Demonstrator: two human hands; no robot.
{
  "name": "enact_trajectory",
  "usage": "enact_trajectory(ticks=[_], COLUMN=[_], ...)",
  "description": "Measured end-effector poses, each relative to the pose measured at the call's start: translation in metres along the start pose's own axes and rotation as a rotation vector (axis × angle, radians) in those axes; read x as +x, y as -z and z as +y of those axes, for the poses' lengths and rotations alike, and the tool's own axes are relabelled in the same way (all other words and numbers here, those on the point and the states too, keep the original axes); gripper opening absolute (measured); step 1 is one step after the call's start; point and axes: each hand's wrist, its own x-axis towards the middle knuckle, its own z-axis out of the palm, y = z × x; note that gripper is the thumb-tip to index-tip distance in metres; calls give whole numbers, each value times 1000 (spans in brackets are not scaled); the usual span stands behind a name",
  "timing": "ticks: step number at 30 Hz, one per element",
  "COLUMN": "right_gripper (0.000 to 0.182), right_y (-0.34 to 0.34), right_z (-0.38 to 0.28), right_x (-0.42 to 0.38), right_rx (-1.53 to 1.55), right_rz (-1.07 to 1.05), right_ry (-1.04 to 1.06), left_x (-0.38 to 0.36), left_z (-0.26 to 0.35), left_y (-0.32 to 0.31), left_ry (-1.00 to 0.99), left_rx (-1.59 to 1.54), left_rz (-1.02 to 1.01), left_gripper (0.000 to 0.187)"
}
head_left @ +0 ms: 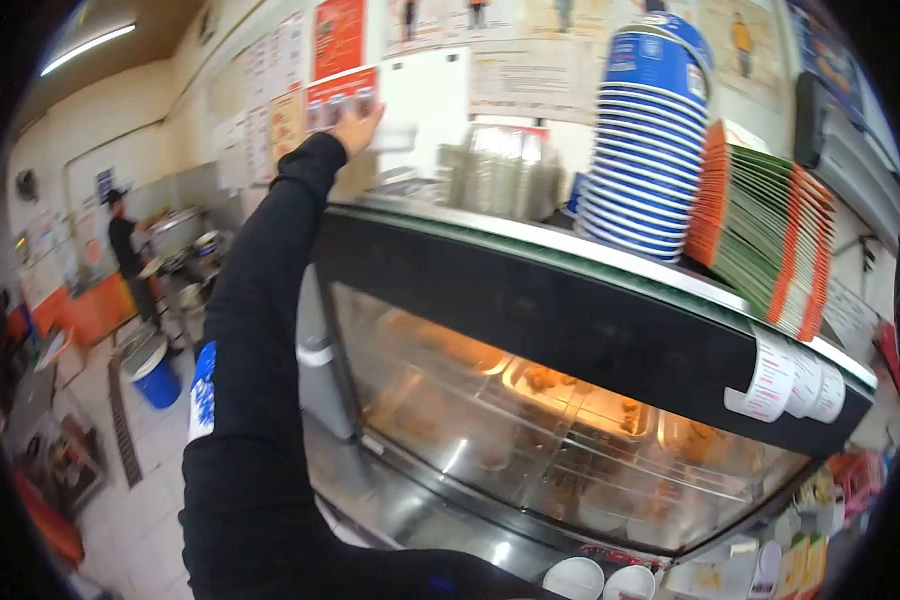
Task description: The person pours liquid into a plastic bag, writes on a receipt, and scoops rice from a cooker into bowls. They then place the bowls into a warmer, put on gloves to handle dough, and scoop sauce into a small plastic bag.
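My left hand (355,128), at the end of a long black sleeve, reaches up over the left end of a heated display cabinet (540,290). Its thumb and fingers look spread, close to a red panel (342,85) with small dark cup-like shapes; whether the fingers touch anything there is unclear. Right of the hand, clear plastic containers (505,170) stand on the cabinet top. Farther right are a tall stack of blue and white paper buckets (645,140) and a leaning stack of green and orange cartons (770,230). My right hand is out of view.
Metal trays of food (580,395) lie behind the cabinet glass. Printed paper slips (770,378) hang from its right edge. White bowls (574,578) are at the bottom. At the far left, a person (125,245) in dark clothes stands by large pots, near a blue bin (157,378).
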Motion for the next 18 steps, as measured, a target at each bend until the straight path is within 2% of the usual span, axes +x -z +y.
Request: enact_trajectory(ticks=[1, 2, 3, 4, 5, 6, 8, 11, 13, 16, 18], right_gripper=[28, 39, 35, 22, 18, 15, 9, 12, 16, 30, 36], right_y=[-22, -11, 11, -12, -35, -24, -26, -13, 1, 19, 34], right_z=[-129, -141, -145, -217, -297, -329, -380, -397, -366, -300, -225], right_x=[-23, -15, 5, -12, -37, -43, -54, -48, -29, -20, -19], right_rx=[-859, -988, -1225, -915, -1011, -1019, -855, -832, -885, -944, -964], right_rz=[-137, -36, -29, 187, 380, 315, 379, 343, 249, -128, -229], right_ry=[242, 647, 571, 880, 957, 891, 913, 973, 772, 301, 299], left_x=[-13, -28, -21, -15, -9, -3, 11, 20, 9, -56, -132], left_z=[31, 65, 57, 49, 38, 30, 9, -6, 8, 85, 128], left_y=[19, 42, 34, 23, 15, 9, -2, 2, 29, 110, 165], left_ry=[65, 150, 137, 94, 61, 28, -9, -61, -130, -350, -519], left_rx=[-192, -374, -392, -379, -363, -354, -330, -301, -293, -369, -456], left_rz=[-109, -206, -241, -235, -222, -205, -162, -15, 116, 331, 439], left_gripper=[68, 73, 71, 69, 67, 65, 61, 55, 51, 45, 41])
